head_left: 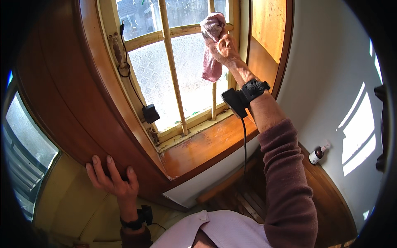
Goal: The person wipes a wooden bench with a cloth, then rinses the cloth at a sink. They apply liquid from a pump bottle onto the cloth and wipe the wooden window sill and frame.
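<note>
My right hand (226, 49) grips a bunched pink cloth (212, 66) near the right side of a window, level with a horizontal crossbar (183, 30). Part of the cloth hangs below the hand, in front of a vertical window bar and the patterned frosted glass (149, 68). My left hand (114, 178) rests with spread fingers on the dark wooden window casing (121, 136) at the lower left and holds nothing. Both wrists wear black straps with small devices and cables.
A black adapter (151, 113) hangs on a cable beside the window frame's left side. Below runs the wooden sill (204, 139). A brown pump bottle (316, 155) stands on a wooden surface (328, 198) by the white wall at right. Another window (28, 148) shows at far left.
</note>
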Motion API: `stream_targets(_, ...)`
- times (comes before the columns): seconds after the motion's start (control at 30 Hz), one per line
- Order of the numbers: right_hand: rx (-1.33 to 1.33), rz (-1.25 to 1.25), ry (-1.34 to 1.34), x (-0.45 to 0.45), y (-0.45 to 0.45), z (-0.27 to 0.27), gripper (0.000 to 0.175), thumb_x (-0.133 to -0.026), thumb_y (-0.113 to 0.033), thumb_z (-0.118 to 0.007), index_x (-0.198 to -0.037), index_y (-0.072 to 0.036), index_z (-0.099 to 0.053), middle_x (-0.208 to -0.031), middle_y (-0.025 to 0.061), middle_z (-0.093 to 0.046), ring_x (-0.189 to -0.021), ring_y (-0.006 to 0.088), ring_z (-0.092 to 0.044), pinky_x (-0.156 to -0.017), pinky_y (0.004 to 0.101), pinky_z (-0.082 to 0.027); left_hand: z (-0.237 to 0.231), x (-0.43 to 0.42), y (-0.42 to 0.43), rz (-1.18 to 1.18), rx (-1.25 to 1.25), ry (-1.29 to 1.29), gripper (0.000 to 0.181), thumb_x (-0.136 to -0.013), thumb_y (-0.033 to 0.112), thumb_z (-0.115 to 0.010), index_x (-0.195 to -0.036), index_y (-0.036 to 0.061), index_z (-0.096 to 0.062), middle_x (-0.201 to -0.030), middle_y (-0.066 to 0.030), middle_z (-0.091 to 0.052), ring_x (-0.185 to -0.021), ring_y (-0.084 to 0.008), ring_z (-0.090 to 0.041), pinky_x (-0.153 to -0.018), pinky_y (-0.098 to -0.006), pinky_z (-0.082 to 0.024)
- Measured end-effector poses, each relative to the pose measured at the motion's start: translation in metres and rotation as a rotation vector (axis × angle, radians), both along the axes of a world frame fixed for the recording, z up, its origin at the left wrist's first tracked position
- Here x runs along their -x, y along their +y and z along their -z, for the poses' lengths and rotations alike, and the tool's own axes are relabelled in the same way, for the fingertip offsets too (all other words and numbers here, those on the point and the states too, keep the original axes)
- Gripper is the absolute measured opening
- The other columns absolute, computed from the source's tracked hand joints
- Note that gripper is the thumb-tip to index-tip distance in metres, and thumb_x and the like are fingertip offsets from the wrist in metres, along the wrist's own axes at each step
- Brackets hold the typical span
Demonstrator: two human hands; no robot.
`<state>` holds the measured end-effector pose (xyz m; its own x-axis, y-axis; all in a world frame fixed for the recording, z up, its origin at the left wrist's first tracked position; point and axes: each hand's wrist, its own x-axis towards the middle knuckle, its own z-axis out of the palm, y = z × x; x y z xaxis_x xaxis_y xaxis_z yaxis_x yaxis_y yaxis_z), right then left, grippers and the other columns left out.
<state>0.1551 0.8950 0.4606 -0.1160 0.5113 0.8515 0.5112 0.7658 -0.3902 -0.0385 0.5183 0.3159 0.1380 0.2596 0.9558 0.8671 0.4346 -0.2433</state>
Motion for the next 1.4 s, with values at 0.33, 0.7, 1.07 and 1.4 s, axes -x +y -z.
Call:
stream_targets(0.33, 0.496, 0.014, -0.312, -0.015, -0.02, 0.208, 0.048, -0.074, -0.022, -0.066, -0.112, 0.004, -0.052, -0.081, 0.0273, -0.063, -0.078, 0.0428, -0.062, -0.07, 0.0469, -0.051, -0.002, -0.002, -0.001, 0.05, -0.01, -0.011, 0.043, -0.093, 0.032, -0.048, -0.122, 0.001, -0.053, -0.137, -0.0204, -0.04, -0.125, -0.0428, -0.033, -0.1, -0.053, -0.035)
stream_targets(0.7, 0.146, -0.397, -0.084, 0.037, -0.066, -0.039, 0.024, -0.087, -0.013, -0.058, -0.105, 0.004, -0.061, -0.089, 0.0136, -0.068, -0.077, 0.0241, -0.068, -0.068, 0.0343, -0.056, 0.0, 0.005, 0.004, 0.127, -0.044, -0.004, 0.042, -0.09, 0.031, -0.053, -0.123, 0.0034, -0.054, -0.137, -0.0196, -0.041, -0.126, -0.0409, -0.032, -0.102, -0.0507, -0.033)
stream_targets(1.07, 0.402, -0.494, -0.81, 0.023, -0.121, 0.147, 0.02, -0.078, -0.015, -0.057, -0.079, 0.003, -0.065, -0.071, 0.0192, -0.065, -0.066, 0.0265, -0.067, -0.064, 0.038, -0.056, 0.002, 0.007, 0.007, 0.128, -0.086, -0.011, 0.043, -0.088, 0.033, -0.057, -0.121, 0.006, -0.058, -0.135, -0.0182, -0.044, -0.124, -0.0392, -0.033, -0.102, -0.0471, -0.031)
stream_targets(1.4, 0.146, -0.603, -0.772, 0.055, -0.214, 0.228, 0.055, -0.065, -0.022, -0.068, -0.117, -0.011, -0.057, -0.103, 0.0125, -0.061, -0.105, 0.0352, -0.05, -0.085, 0.0463, -0.044, -0.001, 0.007, 0.011, 0.114, -0.094, 0.066, 0.045, -0.09, 0.037, -0.052, -0.122, 0.0061, -0.057, -0.136, -0.0161, -0.044, -0.121, -0.0384, -0.034, -0.1, -0.0482, -0.032)
